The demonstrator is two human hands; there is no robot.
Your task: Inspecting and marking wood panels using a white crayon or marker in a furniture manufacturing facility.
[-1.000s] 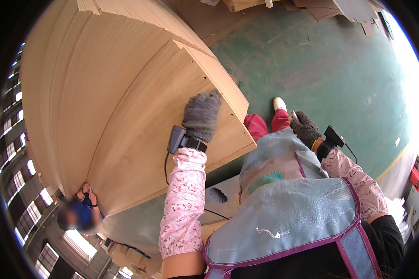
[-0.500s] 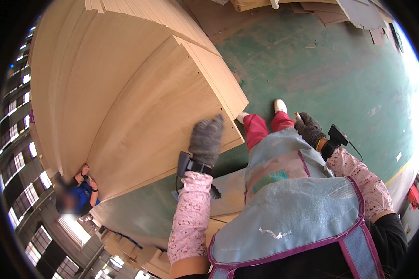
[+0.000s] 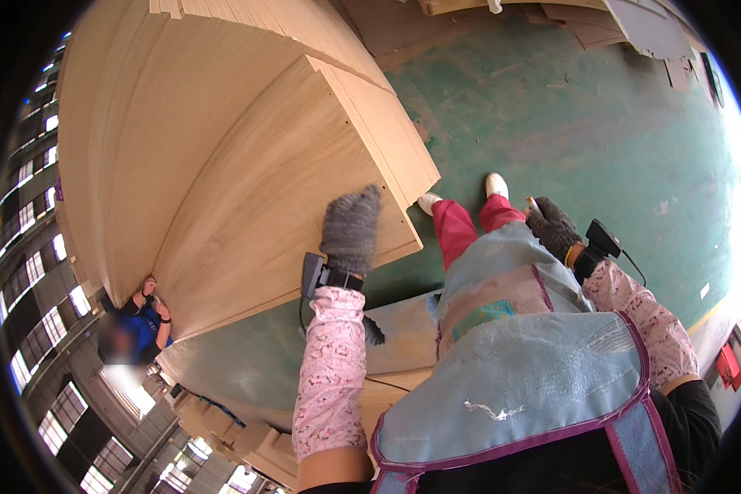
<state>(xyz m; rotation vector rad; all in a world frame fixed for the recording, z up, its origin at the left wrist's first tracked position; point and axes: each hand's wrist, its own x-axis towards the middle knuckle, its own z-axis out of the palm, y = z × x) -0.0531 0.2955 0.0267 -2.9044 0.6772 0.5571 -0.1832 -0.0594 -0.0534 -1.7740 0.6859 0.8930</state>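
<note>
My left hand (image 3: pixel 351 229), in a grey knitted glove, lies flat on the top wooden board (image 3: pixel 288 181), close to its near right corner. This board has small dark holes along its right edge and overhangs the near side of the board stack (image 3: pixel 387 123). Low beside my apron, my right hand (image 3: pixel 554 228), gloved the same way, is closed around a small pale stick-like thing (image 3: pixel 533 204) with a brownish end. Its exact kind is too small to make out. A black device is strapped to each wrist.
At the far left end of the boards stands another person in blue (image 3: pixel 144 325), hands near the board edge. Green floor (image 3: pixel 584 140) stretches to the right. Grey and brown sheets (image 3: pixel 650 29) lie at the far right. Cartons (image 3: pixel 239 440) stand at lower left.
My left hand and the top board's near corner have shifted slightly left against the stack. The other person's hands appear a little higher in view. My right hand keeps its grip.
</note>
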